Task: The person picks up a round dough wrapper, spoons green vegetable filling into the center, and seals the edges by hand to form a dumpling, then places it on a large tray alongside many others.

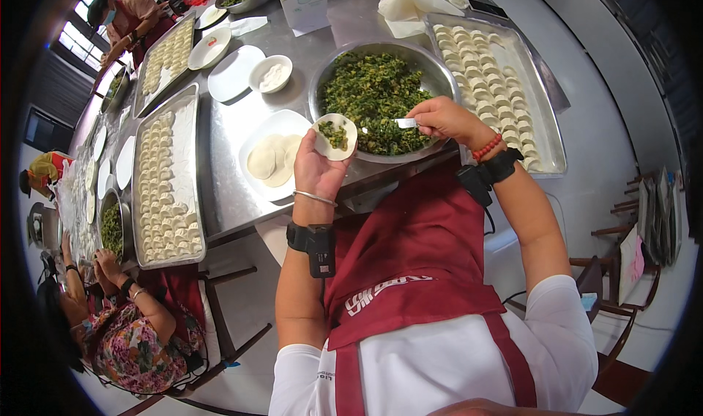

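Observation:
On the fingers of my left hand lies a round dough wrapper with green chopped filling on it. My right hand grips a small utensil, of which a pale flat part shows over the filling. Below it is a large steel bowl of green and yellow chopped filling. Left of my left hand, a white plate holds several round wrappers, partly overlapping. A small white bowl with white powder or paste stands behind that plate.
Metal trays of dumplings stand at the right and left of the steel table. Behind are an empty white plate, a shallow bowl, crumpled cloth and a standing card. Several people work at the left.

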### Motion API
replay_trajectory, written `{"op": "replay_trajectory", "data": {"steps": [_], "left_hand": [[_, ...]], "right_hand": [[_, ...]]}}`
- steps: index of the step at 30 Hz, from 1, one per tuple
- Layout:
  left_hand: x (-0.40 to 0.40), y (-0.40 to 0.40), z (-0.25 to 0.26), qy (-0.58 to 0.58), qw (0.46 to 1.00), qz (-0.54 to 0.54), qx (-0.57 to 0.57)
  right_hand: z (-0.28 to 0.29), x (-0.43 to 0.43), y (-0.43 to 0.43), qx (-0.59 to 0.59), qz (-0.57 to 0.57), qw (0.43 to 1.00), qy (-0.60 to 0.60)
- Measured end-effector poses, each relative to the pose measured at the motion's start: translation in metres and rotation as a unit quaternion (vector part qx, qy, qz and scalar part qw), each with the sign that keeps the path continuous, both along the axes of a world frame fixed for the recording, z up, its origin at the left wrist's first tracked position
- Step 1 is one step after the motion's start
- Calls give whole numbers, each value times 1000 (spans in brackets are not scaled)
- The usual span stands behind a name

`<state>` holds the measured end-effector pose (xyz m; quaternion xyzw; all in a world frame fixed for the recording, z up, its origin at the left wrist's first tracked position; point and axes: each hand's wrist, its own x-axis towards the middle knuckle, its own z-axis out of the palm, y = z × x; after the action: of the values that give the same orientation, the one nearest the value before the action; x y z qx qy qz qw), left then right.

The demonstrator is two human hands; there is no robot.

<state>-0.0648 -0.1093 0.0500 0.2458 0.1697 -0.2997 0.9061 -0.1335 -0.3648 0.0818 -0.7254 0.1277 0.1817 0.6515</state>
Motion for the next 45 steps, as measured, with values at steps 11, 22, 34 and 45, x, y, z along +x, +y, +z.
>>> {"op": "replay_trajectory", "data": {"steps": [11, 22, 34, 45], "left_hand": [[-2, -33, 9, -28, 997, -56, -51], [-2, -39, 11, -10, 997, -60, -54], [-2, -43, 11, -14, 996, -75, -56], [-3, -41, 9, -19, 992, -110, -59]], "right_hand": [[19, -19, 31, -125, -71, 959, -245], [21, -29, 28, -123, -142, 939, -287], [36, -35, 23, -448, -111, 772, -437], [20, -39, 42, -492, 16, 704, -512]]}}
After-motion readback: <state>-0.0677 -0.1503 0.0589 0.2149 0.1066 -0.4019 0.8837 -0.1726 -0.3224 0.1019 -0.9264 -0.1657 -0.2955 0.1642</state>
